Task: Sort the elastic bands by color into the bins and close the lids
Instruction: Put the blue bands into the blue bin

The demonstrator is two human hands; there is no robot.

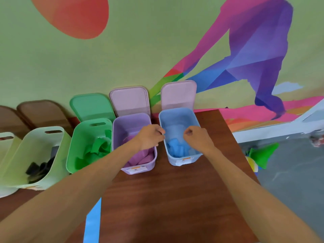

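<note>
Both hands are over the blue bin [172, 161] on the tabletop [166, 199] — the left hand [150, 135] at its left rim, the right hand [196, 137] above its middle. Each hand's fingers are curled in; I cannot tell whether they pinch anything. Blue elastic bands [177, 148] lie inside the bin — its lid [178, 95] stands open behind.

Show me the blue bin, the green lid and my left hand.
blue bin [177, 120]: head view, inner back wall.
green lid [92, 106]: head view, middle of panel.
left hand [150, 137]: head view, back of hand.
</note>
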